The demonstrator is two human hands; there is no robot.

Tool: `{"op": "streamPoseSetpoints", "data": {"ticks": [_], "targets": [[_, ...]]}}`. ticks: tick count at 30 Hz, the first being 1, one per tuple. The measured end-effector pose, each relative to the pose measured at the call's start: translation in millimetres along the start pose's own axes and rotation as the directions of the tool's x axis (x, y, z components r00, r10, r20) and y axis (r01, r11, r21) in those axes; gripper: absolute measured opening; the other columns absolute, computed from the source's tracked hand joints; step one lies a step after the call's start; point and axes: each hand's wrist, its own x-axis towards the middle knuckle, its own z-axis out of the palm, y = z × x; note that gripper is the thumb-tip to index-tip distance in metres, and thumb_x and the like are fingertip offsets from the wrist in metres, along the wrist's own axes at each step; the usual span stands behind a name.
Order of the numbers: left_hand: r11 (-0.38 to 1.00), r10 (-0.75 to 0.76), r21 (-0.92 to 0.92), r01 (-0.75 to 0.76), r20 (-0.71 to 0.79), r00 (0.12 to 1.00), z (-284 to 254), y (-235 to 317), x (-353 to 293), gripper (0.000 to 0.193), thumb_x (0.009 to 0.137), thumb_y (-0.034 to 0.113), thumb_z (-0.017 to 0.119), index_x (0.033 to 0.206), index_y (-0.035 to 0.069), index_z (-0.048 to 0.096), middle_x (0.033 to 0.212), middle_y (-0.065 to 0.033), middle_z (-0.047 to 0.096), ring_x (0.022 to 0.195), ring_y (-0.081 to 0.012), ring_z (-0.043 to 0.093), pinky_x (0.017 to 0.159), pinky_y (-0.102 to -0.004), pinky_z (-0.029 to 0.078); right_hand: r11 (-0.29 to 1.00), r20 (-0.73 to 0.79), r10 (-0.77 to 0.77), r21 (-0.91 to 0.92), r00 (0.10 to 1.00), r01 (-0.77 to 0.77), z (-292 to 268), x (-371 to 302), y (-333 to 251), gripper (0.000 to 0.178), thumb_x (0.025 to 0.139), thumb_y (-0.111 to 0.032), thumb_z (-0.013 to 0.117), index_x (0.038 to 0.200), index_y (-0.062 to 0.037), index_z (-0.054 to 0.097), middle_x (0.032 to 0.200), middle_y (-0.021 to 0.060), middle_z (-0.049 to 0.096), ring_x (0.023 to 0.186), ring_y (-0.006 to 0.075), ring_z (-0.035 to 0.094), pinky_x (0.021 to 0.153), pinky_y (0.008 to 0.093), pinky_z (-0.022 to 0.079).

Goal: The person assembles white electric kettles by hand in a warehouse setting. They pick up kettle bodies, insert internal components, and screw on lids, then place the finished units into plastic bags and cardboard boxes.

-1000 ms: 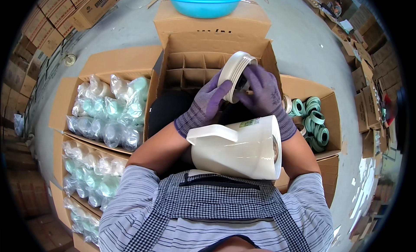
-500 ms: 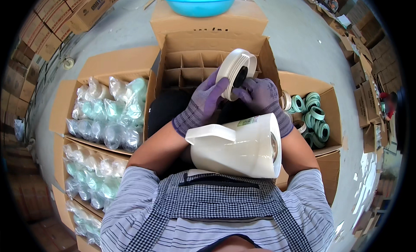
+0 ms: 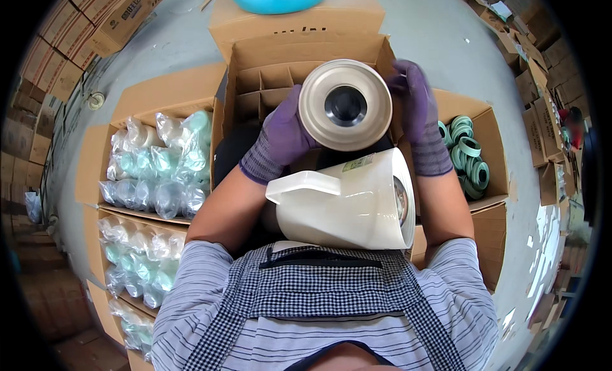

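A gloved person holds a round metal-faced piece above a cream jug

Facing a seated worker's lap in a room full of cartons, I see two hands in purple knitted gloves. The left hand (image 3: pixel 287 125) grips a round piece (image 3: pixel 345 135) by its left edge; the piece has a pale rim, a brushed-metal face and a shiny black centre (image 3: pixel 345 106). It is held up in front of the worker, its face turned toward them. The right hand (image 3: pixel 415 106) is raised just beside the opposite edge, loosely open with fingers bent; I cannot tell whether a fingertip touches the rim.

Nearer the body, a glossy cream jug (image 3: pixel 344 205) lies on its side across the lap, against a checked apron (image 3: pixel 331 288). Its handle (image 3: pixel 306 183) is toward the left, its wide end toward the right, with metal showing inside.

Beyond the hands stands a divided carton (image 3: pixel 306 47), and behind that a blue basin (image 3: pixel 277 0) sits on another box (image 3: pixel 344 17). To the left, open cartons hold plastic-wrapped parts (image 3: pixel 153 157) in white, pale green and grey. To the right, a carton (image 3: pixel 494 132) holds green rings (image 3: pixel 470 148). The floor (image 3: pixel 185 42) is grey.
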Motion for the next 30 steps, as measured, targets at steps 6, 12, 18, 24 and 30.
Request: {"op": "streamPoseSetpoints", "data": {"ticks": [6, 12, 18, 24, 30], "targets": [[0.958, -0.168, -0.219, 0.187, 0.101, 0.981, 10.1, 19.1, 19.4, 0.085, 0.082, 0.025, 0.084, 0.149, 0.004, 0.038, 0.144, -0.0165, 0.051, 0.131, -0.0301, 0.054, 0.11, -0.0386, 0.044, 0.646, 0.513, 0.041, 0.641, 0.858, -0.414, 29.2, -10.2, -0.3, 0.087, 0.092, -0.056, 0.058, 0.152, 0.0012, 0.035, 0.149, 0.0183, 0.049, 0.137, 0.0279, 0.049, 0.116, 0.0407, 0.04], [0.108, -0.494, -0.8, 0.59, 0.472, 0.73, 4.6, 35.9, 12.9, 0.063, 0.1, 0.048, 0.059, 0.146, 0.007, 0.045, 0.135, -0.0131, 0.059, 0.125, -0.0244, 0.059, 0.106, -0.0354, 0.048, 0.567, 0.467, 0.153, 0.68, 0.871, -0.465, 32.4, -36.8, -10.9, 0.093, 0.082, -0.049, 0.072, 0.153, -0.0012, 0.035, 0.148, 0.0172, 0.05, 0.134, 0.0305, 0.052, 0.115, 0.0425, 0.041], [-0.084, -0.638, -0.708, 0.701, 0.579, 0.508, -8.3, 66.5, 14.8, 0.067, 0.104, 0.061, 0.036, 0.144, 0.009, 0.05, 0.135, -0.0126, 0.06, 0.121, -0.0251, 0.062, 0.103, -0.0401, 0.052, 0.593, 0.5, 0.222, 0.612, 0.837, -0.523, 20.2, -55.7, -9.1, 0.081, 0.085, -0.038, 0.068, 0.148, 0.0057, 0.04, 0.142, 0.0224, 0.054, 0.13, 0.0324, 0.055, 0.113, 0.0427, 0.043], [0.664, -0.539, -0.428, 0.613, 0.294, 0.789, 3.2, 11.3, -2.1, 0.065, 0.108, 0.055, 0.027, 0.139, 0.004, 0.053, 0.132, -0.0157, 0.061, 0.115, -0.0234, 0.065, 0.103, -0.0363, 0.051, 0.943, 0.381, 0.114, 0.249, 0.917, -0.221, 8.5, -44.7, -0.9, 0.064, 0.098, -0.042, 0.057, 0.142, 0.0037, 0.048, 0.136, 0.0204, 0.059, 0.124, 0.0285, 0.06, 0.104, 0.0411, 0.05], [0.637, -0.575, -0.374, 0.675, 0.353, 0.738, 0.9, -7.7, 36.6, 0.057, 0.11, 0.045, 0.028, 0.134, 0.001, 0.056, 0.13, -0.0144, 0.063, 0.111, -0.0233, 0.065, 0.1, -0.035, 0.051, 0.627, 0.48, -0.099, 0.71, 0.872, -0.32, 19.5, -32.2, -2.5, 0.057, 0.102, -0.042, 0.053, 0.141, -0.0017, 0.05, 0.132, 0.0167, 0.062, 0.12, 0.0234, 0.062, 0.102, 0.0389, 0.053]]}}
